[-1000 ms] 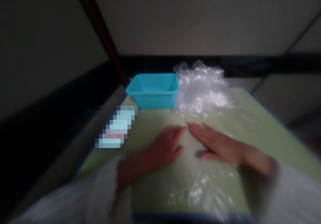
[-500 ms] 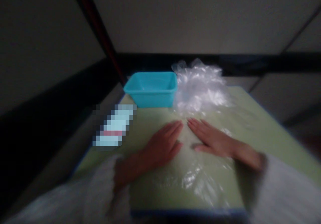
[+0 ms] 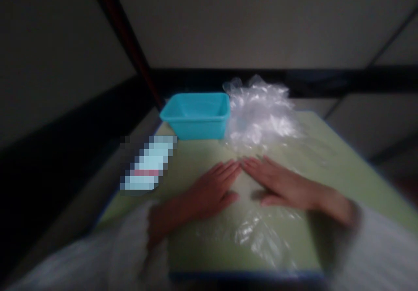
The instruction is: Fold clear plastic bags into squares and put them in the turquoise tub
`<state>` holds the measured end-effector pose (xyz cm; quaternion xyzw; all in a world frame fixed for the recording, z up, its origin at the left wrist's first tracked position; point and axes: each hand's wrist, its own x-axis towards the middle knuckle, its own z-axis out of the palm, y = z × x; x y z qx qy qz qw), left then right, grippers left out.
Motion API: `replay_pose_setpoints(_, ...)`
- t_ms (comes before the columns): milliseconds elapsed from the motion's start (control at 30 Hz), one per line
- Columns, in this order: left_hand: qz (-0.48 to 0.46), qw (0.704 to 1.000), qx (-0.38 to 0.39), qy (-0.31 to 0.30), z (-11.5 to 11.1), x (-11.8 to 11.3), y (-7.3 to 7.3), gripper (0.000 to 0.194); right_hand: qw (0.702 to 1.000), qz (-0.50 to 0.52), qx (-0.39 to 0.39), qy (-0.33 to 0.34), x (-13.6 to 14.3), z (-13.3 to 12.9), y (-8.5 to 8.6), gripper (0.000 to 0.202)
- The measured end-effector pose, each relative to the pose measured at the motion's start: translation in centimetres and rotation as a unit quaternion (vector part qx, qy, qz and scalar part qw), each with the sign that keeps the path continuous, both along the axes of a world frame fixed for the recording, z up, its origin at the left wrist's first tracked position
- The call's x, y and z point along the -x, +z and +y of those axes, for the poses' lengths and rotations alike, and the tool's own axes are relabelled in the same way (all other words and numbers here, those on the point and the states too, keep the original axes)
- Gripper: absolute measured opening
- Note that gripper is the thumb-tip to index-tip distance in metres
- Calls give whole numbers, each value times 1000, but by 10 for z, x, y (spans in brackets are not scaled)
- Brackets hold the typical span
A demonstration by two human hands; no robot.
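A clear plastic bag (image 3: 261,236) lies spread on the pale green tabletop (image 3: 196,256), its near part creased and shiny. On its upper part my left hand (image 3: 214,188) rests palm down, fingers stretched out and thumb apart. Opposite it, my right hand (image 3: 281,182) is also palm down with fingers extended and thumb spread. The fingertips of both hands come close together at the middle; whether they touch I cannot tell. Beyond them is a heap of crumpled clear plastic bags (image 3: 261,112). The flat bag's outline is hard to make out under the hands.
A turquoise plastic basin (image 3: 199,128) stands at the far left of the table, against the bag heap. A pixelated light-blue object (image 3: 148,165) lies along the left edge. The table has a blue edge (image 3: 248,275), and a wall (image 3: 254,25) rises behind it.
My right hand has shifted slightly right and toward me, its thumb further from the left one. My left hand has barely moved. The basin and bag heap stay in place.
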<state>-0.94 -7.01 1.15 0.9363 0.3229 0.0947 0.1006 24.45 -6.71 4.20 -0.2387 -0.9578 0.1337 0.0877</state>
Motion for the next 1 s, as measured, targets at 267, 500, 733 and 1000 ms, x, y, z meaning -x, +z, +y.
replay_pose_setpoints(267,-114,991,-2,66,1,-1,9,34,986,31,128,100,10,-37,29,19)
replay_pose_setpoints(500,-191,971,136,50,2,2,28,19,976,-48,133,163,17,-51,17,10)
replay_pose_setpoints(733,-105,932,339,-69,-12,4,53,17,981,-2,152,121,15,-50,21,15)
replay_pose_setpoints(1000,-95,927,358,-53,-18,4,45,38,964,100,245,21,4,-24,33,14)
